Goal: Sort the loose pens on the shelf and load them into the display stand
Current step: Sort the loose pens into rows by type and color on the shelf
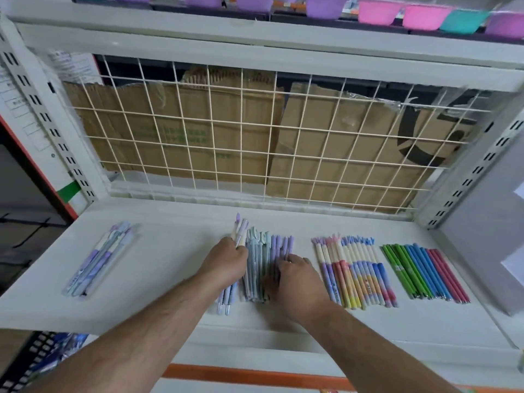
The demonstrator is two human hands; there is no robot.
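Note:
On the white shelf (170, 279) lie several groups of pens. My left hand (226, 259) grips a small bunch of pale purple and blue pens (239, 228), their ends sticking out above and below my fist. My right hand (295, 279) rests with curled fingers on a middle pile of teal and lilac pens (263, 251); whether it holds any I cannot tell. A loose purple-blue pile (99, 259) lies at the left. To the right lie a row of pastel multicolour pens (354, 273) and a row of green, blue and red pens (422, 270). No display stand is in view.
A white wire grid (255, 137) with cardboard boxes behind it closes the back of the shelf. Slotted uprights (42, 109) stand at both sides. Coloured plastic bowls (419, 15) sit on the shelf above. An orange strip (241, 375) runs along the front below.

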